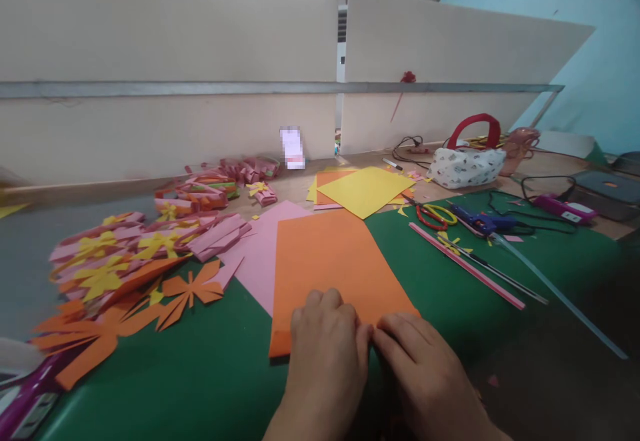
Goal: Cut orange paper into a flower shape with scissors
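Observation:
An orange sheet of paper [325, 254] lies on the green mat, with a narrow folded strip along its near edge. My left hand [327, 347] rests on that edge, its fingers curled down onto the paper. Just to the right, my right hand [425, 361] pinches the same edge near the right corner. The two thumbs almost meet, and the fingertips are partly hidden. Under the orange sheet a pink sheet [257, 274] sticks out to the left. Beyond it are yellow paper [367, 191] and more stacked sheets.
Left are orange paper flowers [190, 291] and a pile of pink rolls with yellow flowers [100, 267]. On the right lie scissors [433, 215], a blue glue gun [475, 221], a glue stick [560, 294] and a pink strip [465, 264]. A white bag [465, 164] stands behind.

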Tool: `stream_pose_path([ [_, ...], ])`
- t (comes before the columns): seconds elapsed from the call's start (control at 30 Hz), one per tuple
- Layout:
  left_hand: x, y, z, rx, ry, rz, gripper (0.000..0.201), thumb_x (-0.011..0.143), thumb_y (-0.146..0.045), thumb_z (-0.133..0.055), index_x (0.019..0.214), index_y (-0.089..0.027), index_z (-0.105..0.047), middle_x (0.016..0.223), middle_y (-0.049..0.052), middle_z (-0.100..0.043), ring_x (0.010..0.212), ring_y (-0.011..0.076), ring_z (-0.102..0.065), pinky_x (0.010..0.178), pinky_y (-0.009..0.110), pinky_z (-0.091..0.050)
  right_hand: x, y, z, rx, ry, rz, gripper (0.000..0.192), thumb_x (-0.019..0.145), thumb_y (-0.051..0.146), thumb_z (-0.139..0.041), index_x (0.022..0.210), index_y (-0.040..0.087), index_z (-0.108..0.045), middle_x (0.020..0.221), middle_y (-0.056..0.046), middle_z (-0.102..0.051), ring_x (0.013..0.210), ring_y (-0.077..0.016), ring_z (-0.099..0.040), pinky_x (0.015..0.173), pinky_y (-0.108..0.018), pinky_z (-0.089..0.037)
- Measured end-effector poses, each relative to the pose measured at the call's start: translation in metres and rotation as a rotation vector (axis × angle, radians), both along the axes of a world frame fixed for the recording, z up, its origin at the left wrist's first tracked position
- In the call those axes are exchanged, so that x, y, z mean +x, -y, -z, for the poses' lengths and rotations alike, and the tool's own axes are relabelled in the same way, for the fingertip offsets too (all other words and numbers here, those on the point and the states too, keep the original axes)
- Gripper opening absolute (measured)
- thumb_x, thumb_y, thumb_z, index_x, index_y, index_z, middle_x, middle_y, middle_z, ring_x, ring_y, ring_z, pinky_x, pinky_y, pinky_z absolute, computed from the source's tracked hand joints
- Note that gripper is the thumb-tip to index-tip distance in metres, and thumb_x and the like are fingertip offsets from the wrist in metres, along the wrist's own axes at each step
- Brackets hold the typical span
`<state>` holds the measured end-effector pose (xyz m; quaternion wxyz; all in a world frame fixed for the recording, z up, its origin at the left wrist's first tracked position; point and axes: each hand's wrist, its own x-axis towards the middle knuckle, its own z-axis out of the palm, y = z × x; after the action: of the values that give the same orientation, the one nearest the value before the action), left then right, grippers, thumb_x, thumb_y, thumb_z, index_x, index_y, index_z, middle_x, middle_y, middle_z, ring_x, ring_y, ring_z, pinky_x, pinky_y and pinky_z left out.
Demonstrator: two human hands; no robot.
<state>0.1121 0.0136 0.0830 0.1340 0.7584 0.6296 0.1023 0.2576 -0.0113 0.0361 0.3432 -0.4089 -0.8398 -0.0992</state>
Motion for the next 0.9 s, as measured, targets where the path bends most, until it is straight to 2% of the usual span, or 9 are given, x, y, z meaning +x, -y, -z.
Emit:
stream_pose_path([
  [0.23,-0.003,-0.002,0.002,-0.015,-0.092,0.013,0.036,0.087,-0.028,-0.040,0.063,-0.019,-0.065,0.083,0.008,-0.060,0.087,0.0256,-0.052,0.068,0.040,-0.033,0.000,0.001,-0.002,0.055,-0.015,0.015,0.030,0.089,0.007,-0.038,0.093,0.006,-0.068,0.087,-0.015,-0.066,0.084,-0.0225,-0.059,0.072,-0.034,-0.050],
  [0.37,-0.009,0.000,-0.004,-0.024,-0.161,0.017,0.038,0.086,-0.030,-0.041,0.059,-0.019,-0.065,0.081,0.007,-0.060,0.087,0.0269,-0.052,0.068,0.040,-0.032,-0.002,0.001,-0.004,0.049,-0.020,0.024,0.031,0.089,0.005,-0.038,0.086,0.005,-0.069,0.081,-0.015,-0.066,0.081,-0.0217,-0.060,0.072,-0.034,-0.050],
  [0.53,-0.018,0.002,-0.010,-0.074,-0.266,-0.030,0.034,0.085,-0.031,-0.044,0.062,-0.020,-0.067,0.080,0.006,-0.061,0.086,0.0273,-0.053,0.065,0.038,-0.029,-0.002,0.002,-0.002,0.071,0.006,0.013,0.033,0.090,0.005,-0.037,0.086,0.005,-0.070,0.082,-0.015,-0.067,0.082,-0.0219,-0.059,0.072,-0.035,-0.050],
  [0.9,-0.031,0.015,0.000,-0.023,-0.181,-0.041,0.029,0.086,-0.030,-0.044,0.066,-0.023,-0.063,0.078,0.004,-0.059,0.080,0.0233,-0.051,0.064,0.035,-0.027,-0.001,0.002,-0.003,0.115,0.050,0.022,0.035,0.090,0.004,-0.035,0.087,0.004,-0.071,0.085,-0.016,-0.069,0.085,-0.0239,-0.060,0.073,-0.036,-0.051],
])
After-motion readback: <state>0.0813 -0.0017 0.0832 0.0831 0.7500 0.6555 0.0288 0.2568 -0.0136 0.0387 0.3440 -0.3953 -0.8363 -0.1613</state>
